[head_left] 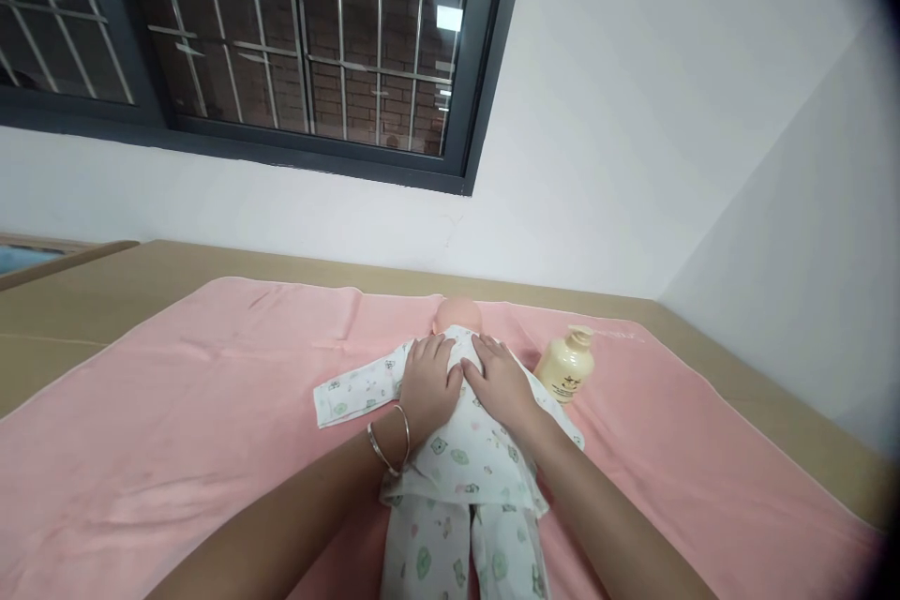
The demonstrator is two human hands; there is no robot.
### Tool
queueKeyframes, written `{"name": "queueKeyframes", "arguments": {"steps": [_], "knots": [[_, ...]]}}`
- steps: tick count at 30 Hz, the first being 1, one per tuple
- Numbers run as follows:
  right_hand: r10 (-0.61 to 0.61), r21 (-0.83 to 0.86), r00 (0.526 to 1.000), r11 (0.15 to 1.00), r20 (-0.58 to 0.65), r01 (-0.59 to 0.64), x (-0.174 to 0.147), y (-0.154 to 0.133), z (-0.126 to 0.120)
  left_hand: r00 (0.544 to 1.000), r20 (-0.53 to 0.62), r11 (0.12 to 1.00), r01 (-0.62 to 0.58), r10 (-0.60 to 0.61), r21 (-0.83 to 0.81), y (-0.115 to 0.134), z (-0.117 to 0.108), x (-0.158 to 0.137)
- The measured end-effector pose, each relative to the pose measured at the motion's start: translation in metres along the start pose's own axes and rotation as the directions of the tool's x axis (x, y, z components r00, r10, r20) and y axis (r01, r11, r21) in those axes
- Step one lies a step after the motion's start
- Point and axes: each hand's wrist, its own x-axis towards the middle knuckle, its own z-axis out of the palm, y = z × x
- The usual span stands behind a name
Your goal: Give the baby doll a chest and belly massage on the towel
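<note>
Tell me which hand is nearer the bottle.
Right. The right hand lies on the shirt near the bottle, not touching it; the left hand lies farther across the shirt.

window: dark-grey frame (488,56), upper left, metal security bars (341,64) beyond the glass | outside: dim brick wall (362,103) | light: bright rectangular reflection (449,18) on the pane | walls: plain white back wall (605,103), meeting right side wall (816,216) at a corner | furniture: flat tan surface (189,262) running along the back wall's foot
</note>
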Motion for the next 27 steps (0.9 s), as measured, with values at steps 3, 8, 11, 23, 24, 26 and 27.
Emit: {"name": "queueKeyframes", "arguments": {"steps": [3, 8, 11, 23, 24, 26, 27], "knots": [[-0.033, 0.037, 0.999, 0.999, 0.017, 0.032, 0.005, 0.009, 0.003, 0.998, 0.059, 1.0, -0.018, 0.018, -0.007, -0.003, 0.003, 0.003], [-0.085, -0.019, 0.995, 0.996, -0.056, 0.084, -0.005, -0.001, 0.003, 0.995, -0.016, 0.995, -0.098, 0.098, -0.019, 0.0, 0.001, 0.002], [-0.02, -0.034, 0.993, 0.999, -0.113, 0.017, -0.012, -0.011, 0.0, 0.997, -0.03, 0.997, -0.075, 0.075, 0.005, 0.005, -0.004, 0.001], [0.005, 0.154, 1.0, 0.988, -0.017, -0.003, -0.001, 0.009, 0.012, 0.998, 0.041, 0.999, 0.048, -0.048, 0.004, 0.002, 0.0, 0.002], [0.003, 0.163, 1.0, 0.987, -0.013, 0.0, -0.001, 0.009, 0.013, 0.998, 0.043, 0.999, 0.053, -0.053, -0.004, 0.001, 0.0, 0.002], [0.003, 0.173, 1.0, 0.985, -0.016, 0.0, -0.001, 0.009, 0.014, 0.997, 0.049, 0.998, 0.061, -0.06, -0.018, 0.001, 0.0, 0.002], [0.003, 0.176, 1.0, 0.984, -0.02, 0.0, -0.002, 0.009, 0.014, 0.997, 0.05, 0.998, 0.063, -0.062, -0.024, 0.001, -0.001, 0.002]]}}
